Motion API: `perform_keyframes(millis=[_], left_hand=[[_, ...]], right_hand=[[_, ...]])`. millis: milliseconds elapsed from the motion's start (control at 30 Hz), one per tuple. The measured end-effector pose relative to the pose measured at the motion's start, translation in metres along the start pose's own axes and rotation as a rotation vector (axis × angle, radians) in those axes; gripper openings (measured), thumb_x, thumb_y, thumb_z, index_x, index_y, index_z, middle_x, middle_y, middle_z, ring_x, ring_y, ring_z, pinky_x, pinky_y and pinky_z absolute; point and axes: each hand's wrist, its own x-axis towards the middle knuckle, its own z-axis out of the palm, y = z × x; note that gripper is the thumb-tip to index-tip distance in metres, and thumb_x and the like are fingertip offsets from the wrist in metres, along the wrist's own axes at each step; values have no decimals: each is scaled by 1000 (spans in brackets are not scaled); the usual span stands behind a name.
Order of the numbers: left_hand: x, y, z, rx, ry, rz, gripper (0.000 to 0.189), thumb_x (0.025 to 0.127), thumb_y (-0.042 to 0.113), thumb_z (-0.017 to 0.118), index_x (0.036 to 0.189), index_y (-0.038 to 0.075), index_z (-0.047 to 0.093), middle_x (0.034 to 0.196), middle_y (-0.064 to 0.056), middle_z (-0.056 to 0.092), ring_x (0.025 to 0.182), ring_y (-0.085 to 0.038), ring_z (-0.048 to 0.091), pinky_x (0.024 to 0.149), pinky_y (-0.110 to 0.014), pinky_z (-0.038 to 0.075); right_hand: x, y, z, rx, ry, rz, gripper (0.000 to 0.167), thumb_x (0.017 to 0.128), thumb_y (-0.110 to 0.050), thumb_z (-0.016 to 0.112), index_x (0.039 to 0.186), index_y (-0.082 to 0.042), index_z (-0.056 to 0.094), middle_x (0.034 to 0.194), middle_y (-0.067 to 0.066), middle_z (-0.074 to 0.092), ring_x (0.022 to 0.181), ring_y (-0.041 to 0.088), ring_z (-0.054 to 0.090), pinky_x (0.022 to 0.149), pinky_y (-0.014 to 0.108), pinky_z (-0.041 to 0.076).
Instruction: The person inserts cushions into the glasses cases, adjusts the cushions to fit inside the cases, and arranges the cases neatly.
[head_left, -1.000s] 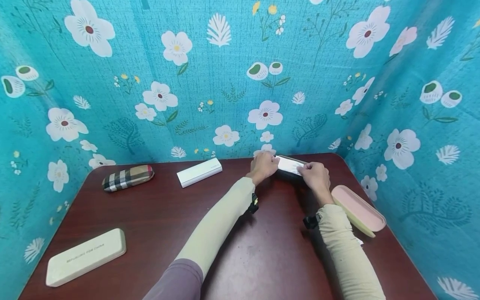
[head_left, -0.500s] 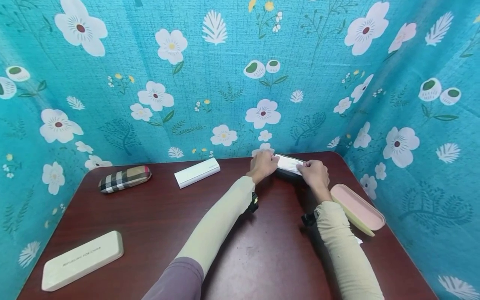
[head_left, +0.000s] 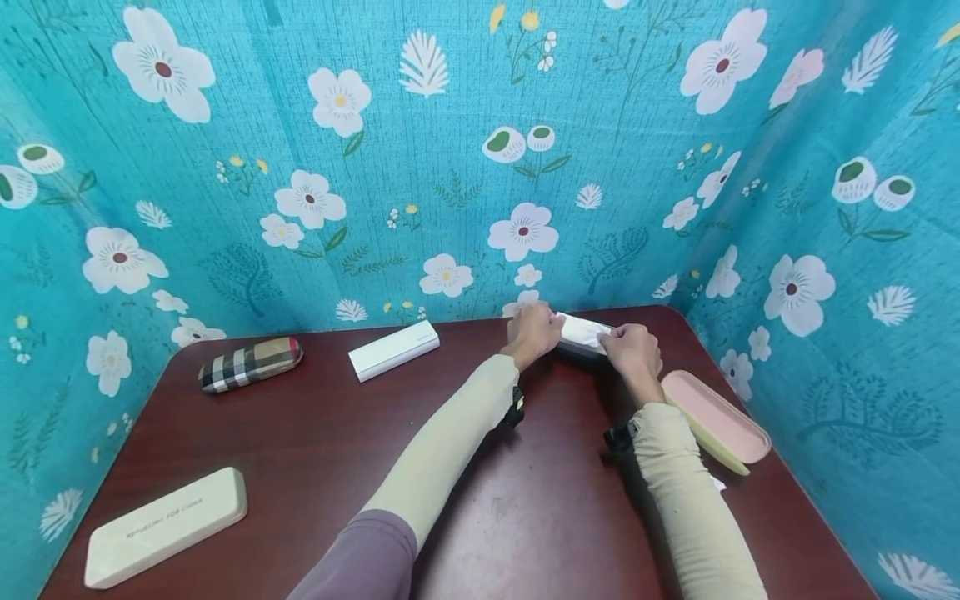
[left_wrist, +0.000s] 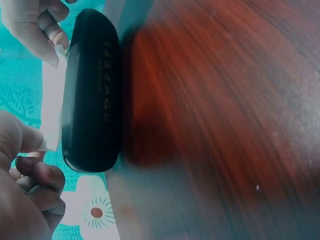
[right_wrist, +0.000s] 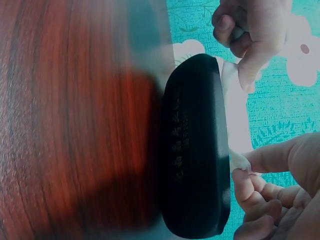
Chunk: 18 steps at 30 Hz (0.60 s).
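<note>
Currently left hand [head_left: 534,335] and right hand [head_left: 634,358] each pinch 1 end of white cloth [head_left: 582,331], stretched between them along top of black case [left_wrist: 94,95], long axes parallel, near table's [head_left: 517,500] back edge.

From well back, the head camera looks forward and down toward the black case [head_left: 581,356]; both wrist cameras face its lettered side [left_wrist: 97,100] close up, sharing it.
</note>
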Motion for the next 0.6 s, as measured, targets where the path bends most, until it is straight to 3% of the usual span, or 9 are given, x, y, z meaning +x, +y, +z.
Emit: perform_keyframes(millis=[167,300,433,600], left_hand=[[-2,4,5,14,-15,-13,42,103,37,56,69,14,59,63,1,49,65,-14,50,68,-35,44],[-2,4,6,41,-24,-42,43,102,35,58,63,17,56,61,1,50,64,-15,52,67,-35,47],[-2,4,7,88,-49,-80,43,101,35,60,63,14,58,61,-1,51,62,-17,53,67,-36,48],[-4,6,10,106,-56,-57,37,99,33,64,69,12,66,65,-2,57,65,-18,57,69,-37,50]], right_hand=[[0,6,0,-26,-25,14,32,94,-37,66,75,-12,63,74,6,58,86,32,56,74,47,43],[1,7,0,-47,-63,10,38,93,-35,67,64,-15,54,65,1,49,80,29,53,70,44,40],[1,7,0,-62,-86,-11,38,92,-34,68,63,-15,52,62,0,47,76,27,52,66,42,39],[-1,9,-1,-99,-86,-12,35,92,-33,67,68,-12,54,68,5,52,78,29,55,67,43,40]])
